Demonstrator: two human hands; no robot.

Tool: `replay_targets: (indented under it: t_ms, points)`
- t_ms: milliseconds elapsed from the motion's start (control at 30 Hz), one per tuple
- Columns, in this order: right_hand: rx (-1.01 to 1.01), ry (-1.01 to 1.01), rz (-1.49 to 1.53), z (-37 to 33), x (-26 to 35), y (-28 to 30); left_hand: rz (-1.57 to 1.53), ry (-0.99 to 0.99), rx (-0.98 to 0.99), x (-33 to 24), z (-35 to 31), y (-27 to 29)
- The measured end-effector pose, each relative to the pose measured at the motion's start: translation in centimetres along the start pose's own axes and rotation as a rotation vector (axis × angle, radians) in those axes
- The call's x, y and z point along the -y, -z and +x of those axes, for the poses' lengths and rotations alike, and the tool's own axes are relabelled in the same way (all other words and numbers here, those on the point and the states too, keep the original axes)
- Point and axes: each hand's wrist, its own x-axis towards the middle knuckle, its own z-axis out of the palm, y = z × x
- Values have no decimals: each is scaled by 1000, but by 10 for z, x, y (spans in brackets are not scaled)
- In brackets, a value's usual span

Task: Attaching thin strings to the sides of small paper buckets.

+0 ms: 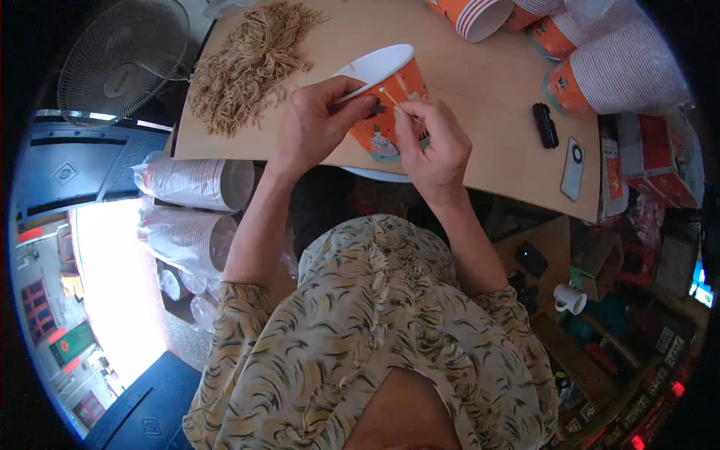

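Observation:
At the table's near edge, an orange paper bucket point(412, 77) with a white inside and printed figures tilts with its mouth up and to the left. My left hand point(313, 120) grips its rim and wall, thumb outside, other fingers partly hidden behind the rim. In front of the bucket's wall, my right hand point(436, 146) pinches a thin tan cord point(391, 98) with a small pale tip. A bit of tan also shows on the bucket's inner wall. Farther left on the table lies a tangled heap of similar tan cords point(251, 60).
Stacked paper buckets point(626, 71) in plastic wrap fill the table's far right. A black case point(545, 125) and a phone point(573, 169) lie nearer. More wrapped stacks point(191, 184) sit below left, a fan point(124, 64) beyond. A white mug point(571, 299) stands at lower right.

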Motion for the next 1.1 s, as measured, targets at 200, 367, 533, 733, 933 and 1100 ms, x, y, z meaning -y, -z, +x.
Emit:
replay_targets:
  t_ms: [200, 367, 533, 733, 933, 1100]
  points:
    - [-6, 36, -32, 1, -2, 1, 104, -44, -22, -7, -1, -4]
    - [6, -9, -27, -1, -2, 1, 165, -82, -63, -10, -4, -10]
    - [-7, -78, 63, -4, -4, 3, 134, -121, -62, -6, -2, -10]
    - [20, -145, 111, -4, -5, 7, 117, -121, -74, -1, -3, -13]
    - [10, -202, 116, -5, -7, 7, 131, -143, -93, -3, -3, -16]
    - [-5, -166, 92, -5, -5, 4, 218, -167, -117, -8, -6, -20]
